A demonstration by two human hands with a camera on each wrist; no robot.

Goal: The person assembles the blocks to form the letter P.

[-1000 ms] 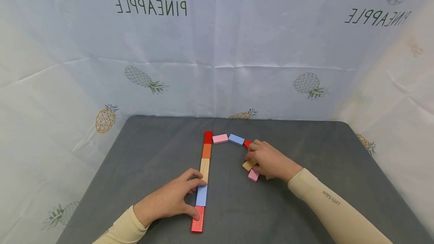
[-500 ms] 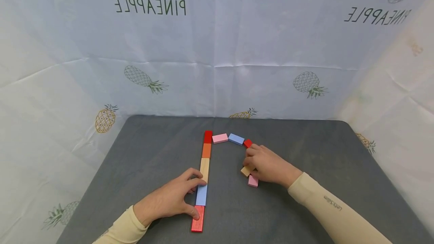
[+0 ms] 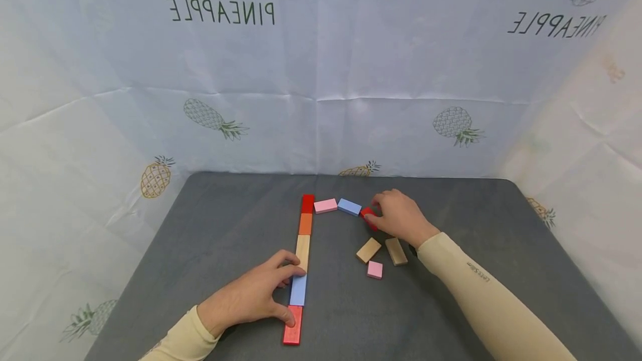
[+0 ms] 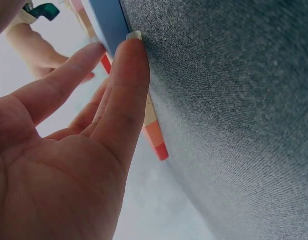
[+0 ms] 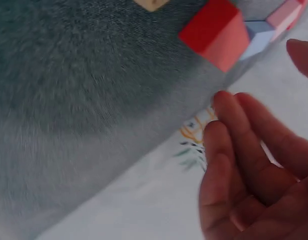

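Note:
My left hand point(image 3: 256, 291) rests along a straight row of blocks, its thumb on the near red block point(image 3: 294, 334) and its fingertips by the long blue block point(image 3: 298, 288) and the natural wood block point(image 3: 302, 250). In the left wrist view its fingers are extended beside the blue block point(image 4: 107, 22). My right hand point(image 3: 401, 217) hovers around a small red block point(image 3: 369, 217) at the end of a curve. The right wrist view has that red block point(image 5: 216, 35) standing apart from the relaxed fingers point(image 5: 236, 120), with the thumb off to the right side.
An orange block point(image 3: 305, 224) and a far red block point(image 3: 308, 203) finish the row. A pink block point(image 3: 325, 205) and a blue block point(image 3: 349, 206) curve rightward. Two wooden blocks point(image 3: 368, 250) and a small pink block point(image 3: 374, 269) lie nearer on the grey table point(image 3: 241, 210).
My right hand has left the wooden blocks and moved away from me to the red block, uncovering both wooden pieces. The small pink block has shifted slightly nearer. My left hand has stayed put.

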